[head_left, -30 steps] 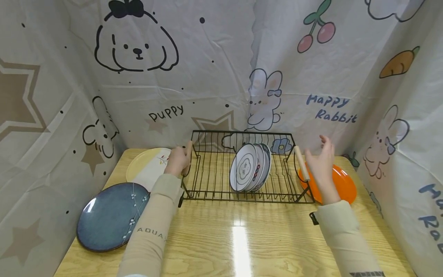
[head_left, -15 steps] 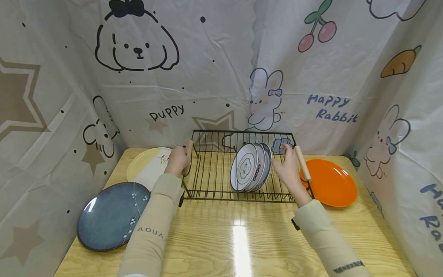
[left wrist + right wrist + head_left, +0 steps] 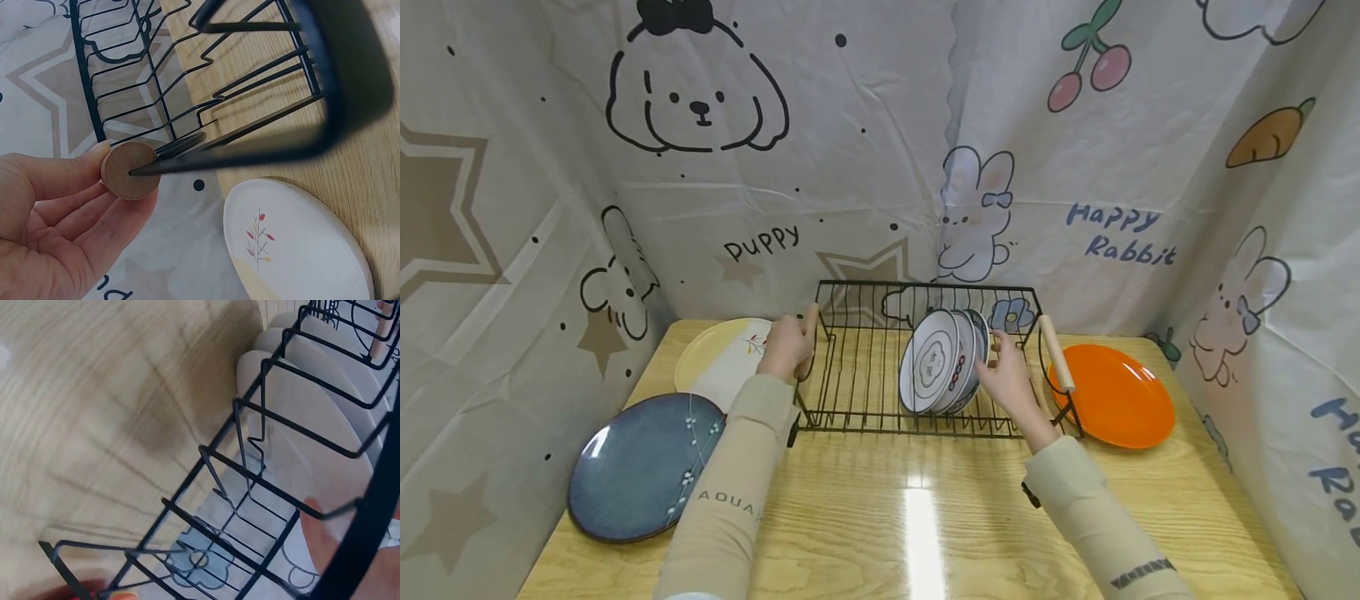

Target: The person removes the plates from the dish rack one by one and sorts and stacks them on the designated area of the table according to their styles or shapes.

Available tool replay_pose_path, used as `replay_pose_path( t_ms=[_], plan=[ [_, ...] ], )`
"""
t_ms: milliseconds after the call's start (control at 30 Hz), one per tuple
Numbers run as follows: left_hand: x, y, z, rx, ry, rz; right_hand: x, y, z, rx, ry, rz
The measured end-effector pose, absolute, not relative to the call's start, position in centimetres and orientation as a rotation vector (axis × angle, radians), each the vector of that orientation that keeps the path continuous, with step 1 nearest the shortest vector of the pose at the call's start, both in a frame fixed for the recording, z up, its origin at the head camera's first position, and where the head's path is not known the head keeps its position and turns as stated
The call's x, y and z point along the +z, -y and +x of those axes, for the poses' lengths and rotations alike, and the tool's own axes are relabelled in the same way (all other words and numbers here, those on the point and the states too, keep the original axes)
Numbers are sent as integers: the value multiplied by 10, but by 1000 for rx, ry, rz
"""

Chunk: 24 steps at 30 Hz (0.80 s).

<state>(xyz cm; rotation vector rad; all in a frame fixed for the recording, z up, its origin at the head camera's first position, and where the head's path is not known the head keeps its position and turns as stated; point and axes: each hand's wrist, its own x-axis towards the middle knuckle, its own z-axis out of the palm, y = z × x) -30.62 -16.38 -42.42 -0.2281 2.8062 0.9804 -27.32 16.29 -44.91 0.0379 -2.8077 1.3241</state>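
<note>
A black wire dish rack (image 3: 865, 431) stands on the wooden table, a round wooden handle at each end. My left hand (image 3: 784, 350) grips the left handle (image 3: 128, 170), thumb on one side and fingers under it. Several white bowls (image 3: 931, 367) lean on edge against each other in the rack, right of its middle. My right hand (image 3: 1009, 385) is over the rack, with thumb and fingers spread right at the rightmost bowl (image 3: 982, 333), whose rim is dark-patterned. Wires partly cover that hand and the bowls (image 3: 312, 419) in the right wrist view.
An orange plate (image 3: 1120, 396) lies right of the rack, beside the right handle (image 3: 1056, 353). At the left are a blue-grey oval plate (image 3: 632, 467) and a yellow-and-white plate (image 3: 715, 354). A printed cloth (image 3: 865, 167) hangs close behind the rack.
My right hand has moved left from beside the right handle, over the rack, to the rightmost bowl. My left hand stays on its handle, and the rack and bowls stay put.
</note>
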Motion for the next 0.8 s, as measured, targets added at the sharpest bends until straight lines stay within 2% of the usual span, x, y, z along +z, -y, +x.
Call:
replay_pose_path(
  t_ms=[267, 800],
  plan=[
    [-426, 164, -307, 964, -2826, -197, -459, -160, -274, 1444, 2887, 11],
    [-426, 164, -307, 963, -2829, -203, -463, -157, -274, 1332, 2854, 21]
  ],
)
